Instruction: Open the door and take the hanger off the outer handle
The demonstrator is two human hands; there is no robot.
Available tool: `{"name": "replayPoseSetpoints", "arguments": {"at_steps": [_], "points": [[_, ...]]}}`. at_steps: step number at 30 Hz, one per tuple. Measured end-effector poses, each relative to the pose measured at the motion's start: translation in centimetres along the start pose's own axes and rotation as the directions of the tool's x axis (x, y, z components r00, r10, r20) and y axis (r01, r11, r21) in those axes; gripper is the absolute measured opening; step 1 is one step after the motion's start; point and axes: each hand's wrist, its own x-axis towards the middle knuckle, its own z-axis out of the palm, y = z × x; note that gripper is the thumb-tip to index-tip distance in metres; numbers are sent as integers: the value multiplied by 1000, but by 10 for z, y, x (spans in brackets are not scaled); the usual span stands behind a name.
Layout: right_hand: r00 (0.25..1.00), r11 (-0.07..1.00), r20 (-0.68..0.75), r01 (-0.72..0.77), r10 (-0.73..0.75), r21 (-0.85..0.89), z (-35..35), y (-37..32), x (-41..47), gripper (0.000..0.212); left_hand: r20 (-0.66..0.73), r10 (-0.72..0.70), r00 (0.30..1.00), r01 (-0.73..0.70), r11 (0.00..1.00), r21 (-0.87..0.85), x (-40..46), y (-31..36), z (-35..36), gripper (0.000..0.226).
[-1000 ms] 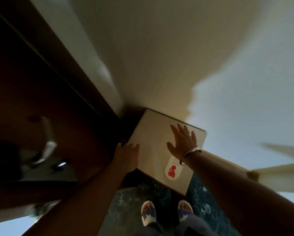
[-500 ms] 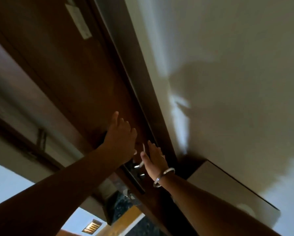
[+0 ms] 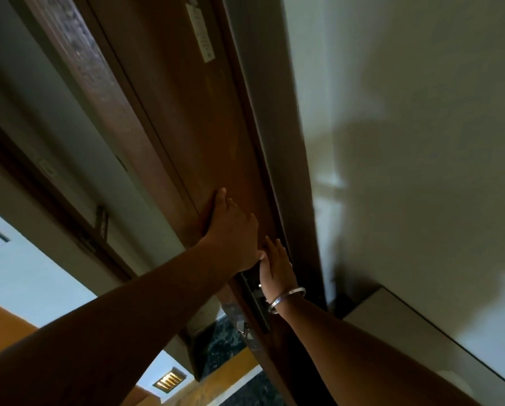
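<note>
Left hand (image 3: 233, 232) yours, fingers spread flat on brown door (image 3: 186, 112), gripping nothing. Right hand (image 3: 277, 268), bangle (image 3: 286, 298) at wrist, open against door edge above dark lock plate (image 3: 257, 300). Door ajar; hanger on outer handle hidden from view.

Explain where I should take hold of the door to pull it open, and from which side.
Probably at the dark lock plate by the frame-side edge, coming from the right, where the right hand is. The door has a flat face that gives no hold; the left hand only rests on it.
</note>
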Motion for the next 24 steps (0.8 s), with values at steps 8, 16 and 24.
{"name": "replayPoseSetpoints", "arguments": {"at_steps": [8, 16, 24], "points": [[994, 984, 16, 109, -108, -142, 67, -26, -2, 69, -62, 42, 997, -44, 999, -27, -22, -55, 60, 82], [989, 974, 67, 139, -129, -177, 157, -49, 15, 84, -143, 28, 989, -25, 999, 26, -37, -123, 151, 86], [956, 916, 241, 242, -168, -321, 234, -75, 48, 82, -286, -201, 937, 179, 979, -103, -44, -184, 246, 81]]}}
